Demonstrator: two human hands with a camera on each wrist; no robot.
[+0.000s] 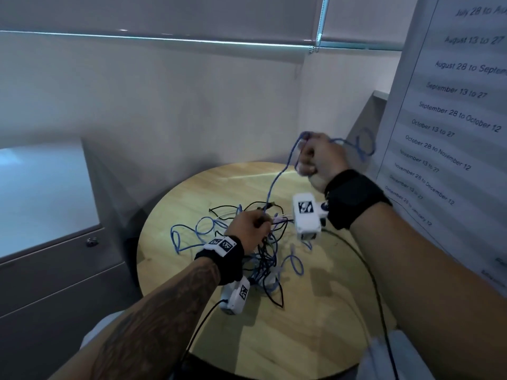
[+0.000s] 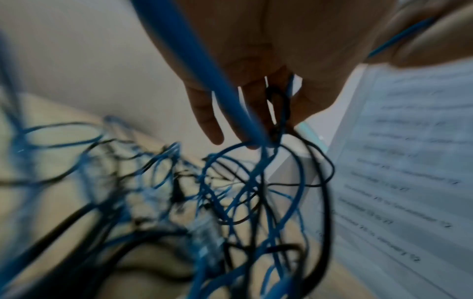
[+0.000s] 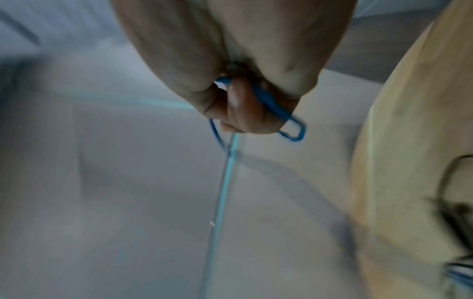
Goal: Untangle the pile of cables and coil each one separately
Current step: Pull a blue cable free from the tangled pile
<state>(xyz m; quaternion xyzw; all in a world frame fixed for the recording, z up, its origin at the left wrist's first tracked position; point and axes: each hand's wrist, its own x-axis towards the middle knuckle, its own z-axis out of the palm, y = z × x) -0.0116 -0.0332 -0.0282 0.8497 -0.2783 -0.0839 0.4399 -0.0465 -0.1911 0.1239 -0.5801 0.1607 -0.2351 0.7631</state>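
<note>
Item 1 — pile of cables (image 1: 255, 250): blue and black strands knotted together at the centre of the frame, lying on the round wooden surface (image 1: 315, 338). None coiled yet, as far as the views show.

Item 2 — blue cable (image 1: 277, 179): 1 strand rises from the pile toward the upper right of the frame, with a loose loop hanging beyond the fist near the printed date sheet (image 1: 450, 133).

Item 3 — right hand (image 1: 319, 157): raised, upper right of centre, fist clenched round the blue cable; the right wrist view shows a tight bend of it poking out past the knuckles.

Item 4 — left hand (image 1: 251, 226): low on the pile, fingers curled and pinching strands. The left wrist view shows a black loop and blue cable caught between the fingers (image 2: 204, 113); exactly which strands are held is blurred.

Step in hand, by judgement: drawing 1 blue cable free while pinning the rest down.

Handling notes:
- Pull slowly; a sharp tug likely tightens knots.
- Keep the left hand pressing down so the pile does not lift.
- Where the strand snags, slacken and feed the end back through the loop.
- Gather freed length into even loops in the right hand.
</note>
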